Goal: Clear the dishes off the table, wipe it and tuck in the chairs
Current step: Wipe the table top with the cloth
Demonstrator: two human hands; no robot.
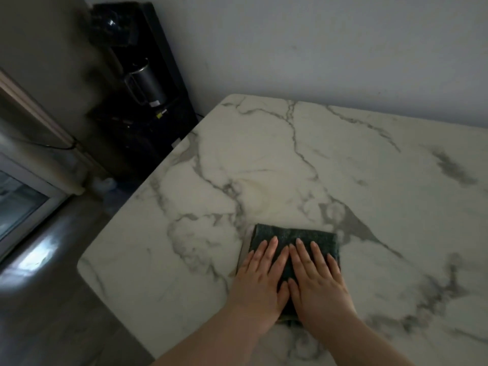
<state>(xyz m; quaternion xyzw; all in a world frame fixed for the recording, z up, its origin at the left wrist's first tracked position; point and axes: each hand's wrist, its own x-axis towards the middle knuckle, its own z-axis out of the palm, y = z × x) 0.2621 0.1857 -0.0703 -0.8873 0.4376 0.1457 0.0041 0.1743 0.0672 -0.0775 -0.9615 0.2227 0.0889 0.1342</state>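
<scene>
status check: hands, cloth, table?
Left hand and right hand flat, side by side on dark green cloth. Cloth on marble table. No dishes in view.

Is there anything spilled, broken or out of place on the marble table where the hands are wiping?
Nothing stands out. Both hands, left and right, press flat on the dark green cloth on the marble table; no spill, crack or dish shows.

Dim, soft picture; daylight enters from the window point(18, 204) at 9 o'clock, glaring on the floor point(37, 254); edges blur and bend.
</scene>
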